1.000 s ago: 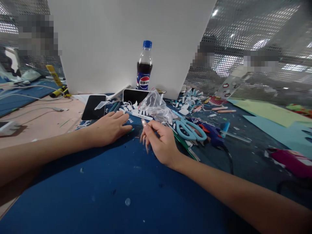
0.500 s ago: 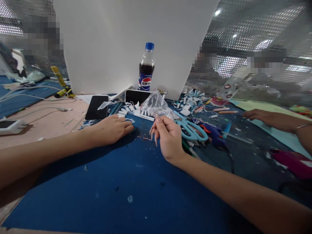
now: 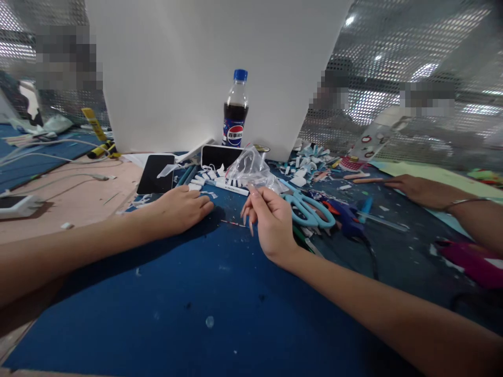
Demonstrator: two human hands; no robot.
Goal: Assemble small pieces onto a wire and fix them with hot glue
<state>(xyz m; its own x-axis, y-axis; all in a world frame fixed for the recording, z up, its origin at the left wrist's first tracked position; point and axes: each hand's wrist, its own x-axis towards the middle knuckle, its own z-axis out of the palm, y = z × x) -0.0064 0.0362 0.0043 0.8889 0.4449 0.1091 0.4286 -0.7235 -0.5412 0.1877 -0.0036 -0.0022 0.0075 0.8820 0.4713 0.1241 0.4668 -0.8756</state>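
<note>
Craft workshop: scissors (image 3: 301, 200), glue gun (image 3: 349, 219), heaped scraps (image 3: 310, 158)

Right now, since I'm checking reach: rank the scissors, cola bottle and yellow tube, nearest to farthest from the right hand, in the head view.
From the right hand:
1. Scissors, just to its right.
2. Cola bottle, upright farther back, slightly left.
3. Yellow tube, leaning far off at the back left.

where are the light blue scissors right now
In the head view, the scissors lie right of centre, beside the right hand, between it and the dark-blue corded tool.
</note>
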